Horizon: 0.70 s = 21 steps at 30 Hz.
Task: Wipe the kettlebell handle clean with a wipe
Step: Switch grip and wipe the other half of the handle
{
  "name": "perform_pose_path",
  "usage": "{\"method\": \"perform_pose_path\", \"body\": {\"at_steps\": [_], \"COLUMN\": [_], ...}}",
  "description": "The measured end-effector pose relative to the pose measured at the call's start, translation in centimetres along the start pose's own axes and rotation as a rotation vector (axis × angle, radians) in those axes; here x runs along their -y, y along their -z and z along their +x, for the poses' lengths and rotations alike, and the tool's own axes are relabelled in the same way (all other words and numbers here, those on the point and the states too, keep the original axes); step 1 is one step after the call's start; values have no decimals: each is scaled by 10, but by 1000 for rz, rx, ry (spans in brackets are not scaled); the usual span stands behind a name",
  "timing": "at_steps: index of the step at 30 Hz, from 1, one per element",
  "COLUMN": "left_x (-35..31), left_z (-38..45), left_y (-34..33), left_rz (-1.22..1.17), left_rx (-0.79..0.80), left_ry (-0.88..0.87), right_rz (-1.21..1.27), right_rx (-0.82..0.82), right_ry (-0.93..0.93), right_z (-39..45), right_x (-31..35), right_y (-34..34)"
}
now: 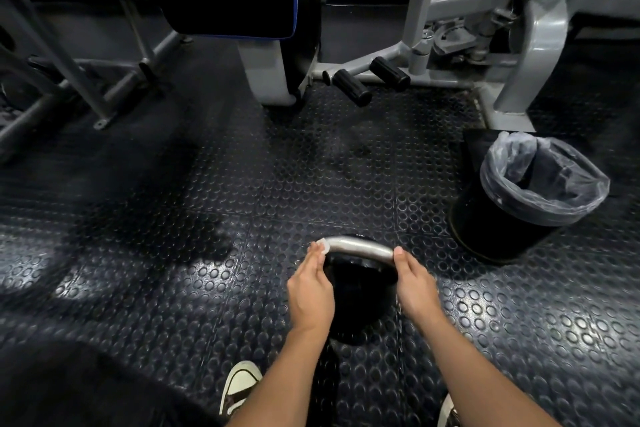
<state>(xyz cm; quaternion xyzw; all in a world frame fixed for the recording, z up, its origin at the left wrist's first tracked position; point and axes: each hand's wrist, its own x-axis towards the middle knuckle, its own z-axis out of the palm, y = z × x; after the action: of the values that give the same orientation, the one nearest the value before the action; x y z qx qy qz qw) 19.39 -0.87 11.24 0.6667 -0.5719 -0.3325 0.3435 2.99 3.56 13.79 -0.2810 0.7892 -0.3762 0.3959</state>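
I see the black kettlebell [360,302] standing on the studded floor [173,253] between my shoes, my left hand [310,291] pinching a small white wipe [325,246] against its metal handle [360,248]'s left end, my right hand [415,288] gripping the right end.

No readable text anywhere.

A few tiny pale marks are showing on the far top edge of the black kettlebell [360,288], just beyond its handle [360,247], but they are blurring together too much to make out as letters or numbers. Nothing legible is appearing on the bin [512,215], the shoes or the gym machines.
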Motion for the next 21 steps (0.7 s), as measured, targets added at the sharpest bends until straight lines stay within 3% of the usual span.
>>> {"method": "perform_pose_path", "body": {"at_steps": [21], "left_x": [-11], "left_z": [6], "left_y": [-12], "left_rz": [-108], "left_rx": [-187], "left_ry": [9], "right_rz": [-1], "right_rx": [-11], "right_ry": [5], "right_z": [-1], "right_x": [0], "right_y": [0]}}
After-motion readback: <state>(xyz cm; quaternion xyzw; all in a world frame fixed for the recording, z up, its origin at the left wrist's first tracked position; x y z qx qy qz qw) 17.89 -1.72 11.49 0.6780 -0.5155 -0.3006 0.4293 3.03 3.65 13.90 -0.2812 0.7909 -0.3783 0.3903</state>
